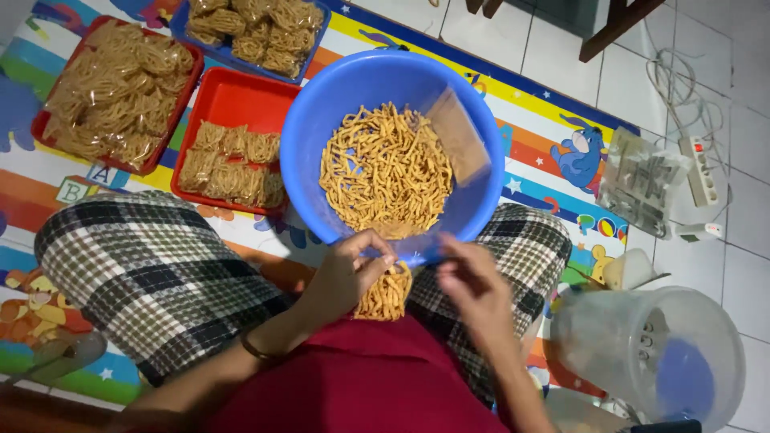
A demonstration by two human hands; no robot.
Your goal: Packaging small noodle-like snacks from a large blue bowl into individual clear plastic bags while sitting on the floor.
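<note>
I sit cross-legged on a colourful mat in checked trousers. My left hand and my right hand hold a small clear plastic bag of orange snack sticks between them, just below the near rim of a blue basin. The left hand's fingers pinch the bag's top on the left. On the other side the right hand is blurred, and its fingers touch the bag's top. Loose snack sticks lie heaped in the basin, and an empty clear bag leans against its inner right wall.
Two red trays and a blue tray at the upper left hold several packed bags of sticks. A stack of empty clear bags, a power strip and a translucent container lie to the right.
</note>
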